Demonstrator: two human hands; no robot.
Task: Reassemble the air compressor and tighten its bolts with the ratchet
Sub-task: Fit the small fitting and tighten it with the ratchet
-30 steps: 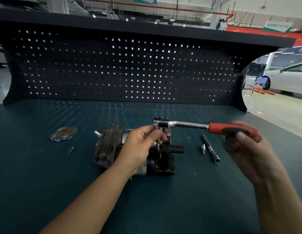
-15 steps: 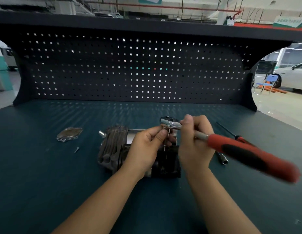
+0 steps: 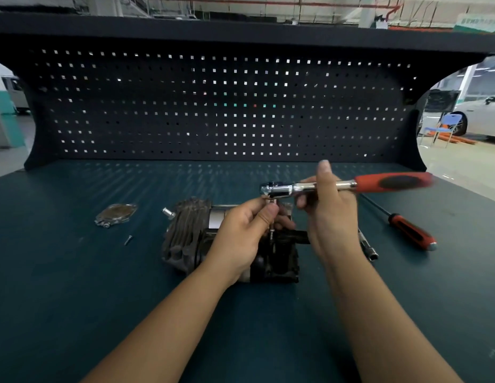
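Note:
The dark air compressor (image 3: 185,233) lies on the bench mid-frame, its finned cylinder to the left. Above its black right block stands a long bolt (image 3: 272,234), pinched near the top by my left hand (image 3: 240,239). The ratchet (image 3: 348,186), chrome with a red and black handle, sits level over the bolt, head at the left. My right hand (image 3: 329,214) grips its chrome shaft just right of the head. The bolt's lower end is hidden in the block.
A metal cover plate (image 3: 116,214) and a small loose screw (image 3: 128,239) lie to the left. A red-handled screwdriver (image 3: 406,228) and a chrome extension bar (image 3: 368,247) lie to the right. The dark pegboard (image 3: 213,106) closes the back of the teal bench (image 3: 75,299).
My right hand slid from the red grip to the chrome shaft near the head. The handle swung toward me, then back out to the right. My left hand stays on the bolt.

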